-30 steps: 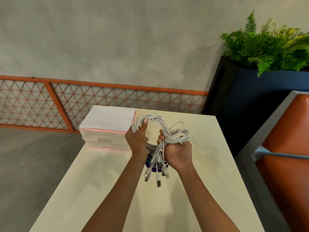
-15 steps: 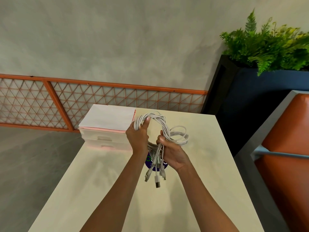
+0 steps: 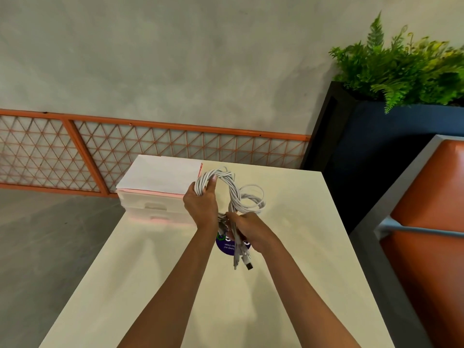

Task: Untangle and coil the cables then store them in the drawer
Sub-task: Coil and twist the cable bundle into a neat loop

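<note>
Above cream rectangular table (image 3: 313, 247), left hand (image 3: 200, 207) grips white tangled cable bundle (image 3: 234, 194); right hand (image 3: 248, 229) pinches its tails. Tugging could tighten knots.

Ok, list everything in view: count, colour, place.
bundle of white cables: one, white, held above table
rectangular cream table: one, cream, centre
small plastic drawer unit: one, pinkish white, far left on table
round purple sticker: one, purple, on table under bundle
potted green fern: one, green, back right
orange mesh railing: one, orange, along wall
orange padded seat: one, orange, right edge
left grip: one, holds top loop
right grip: one, grips lower strands
</note>
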A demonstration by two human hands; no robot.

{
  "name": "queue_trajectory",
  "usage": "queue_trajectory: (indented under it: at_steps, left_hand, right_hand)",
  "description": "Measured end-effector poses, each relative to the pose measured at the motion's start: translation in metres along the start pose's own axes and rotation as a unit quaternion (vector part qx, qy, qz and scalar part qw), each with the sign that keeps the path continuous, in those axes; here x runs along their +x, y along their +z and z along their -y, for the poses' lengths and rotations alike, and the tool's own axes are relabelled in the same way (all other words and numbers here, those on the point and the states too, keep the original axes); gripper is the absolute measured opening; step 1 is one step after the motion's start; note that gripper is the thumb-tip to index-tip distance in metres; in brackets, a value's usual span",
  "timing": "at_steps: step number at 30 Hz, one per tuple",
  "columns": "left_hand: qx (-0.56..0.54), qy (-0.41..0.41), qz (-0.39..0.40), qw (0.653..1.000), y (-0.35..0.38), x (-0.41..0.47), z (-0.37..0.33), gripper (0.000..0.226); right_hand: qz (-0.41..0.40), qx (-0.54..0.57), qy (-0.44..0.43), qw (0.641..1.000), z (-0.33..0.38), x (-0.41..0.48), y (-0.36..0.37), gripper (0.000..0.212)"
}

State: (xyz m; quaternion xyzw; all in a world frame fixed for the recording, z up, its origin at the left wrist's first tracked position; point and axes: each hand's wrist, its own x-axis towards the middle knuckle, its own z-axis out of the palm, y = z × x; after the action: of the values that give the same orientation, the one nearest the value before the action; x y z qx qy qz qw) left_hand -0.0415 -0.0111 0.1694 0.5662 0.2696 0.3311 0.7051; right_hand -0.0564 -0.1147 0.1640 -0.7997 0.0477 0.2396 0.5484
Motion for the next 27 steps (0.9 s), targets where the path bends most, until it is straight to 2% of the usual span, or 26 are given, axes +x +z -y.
queue_trajectory:
  at_steps: [4,9,13,16,20,23,27]
  left_hand:
    - [0.034,0.014,0.002,0.999,-0.004,0.000,0.009,0.019]
    - [0.090,0.082,0.014,0.992,-0.008,0.003,0.006,0.037]
    - [0.109,0.128,0.005,0.986,-0.010,0.007,-0.002,0.029]
    - [0.123,0.125,0.006,0.984,-0.010,0.010,-0.002,0.027]
    - [0.145,0.060,-0.025,0.987,-0.014,0.017,0.006,0.033]
    - [0.120,0.003,-0.060,0.991,-0.021,0.031,0.011,0.037]
    - [0.072,-0.031,-0.079,0.994,-0.022,0.042,0.007,0.039]
  right_hand:
    - [0.032,-0.204,-0.016,0.978,0.013,-0.008,-0.004,0.034]
    - [0.081,-0.247,-0.051,0.964,0.026,-0.025,-0.020,0.045]
    - [0.124,-0.202,-0.113,0.965,0.036,-0.035,-0.036,0.042]
    - [0.147,-0.123,-0.164,0.968,0.039,-0.042,-0.044,0.037]
    - [0.189,-0.068,-0.212,0.957,0.042,-0.051,-0.051,0.036]
    - [0.196,-0.052,-0.226,0.953,0.041,-0.055,-0.063,0.036]
    - [0.193,-0.032,-0.239,0.951,0.035,-0.057,-0.079,0.035]
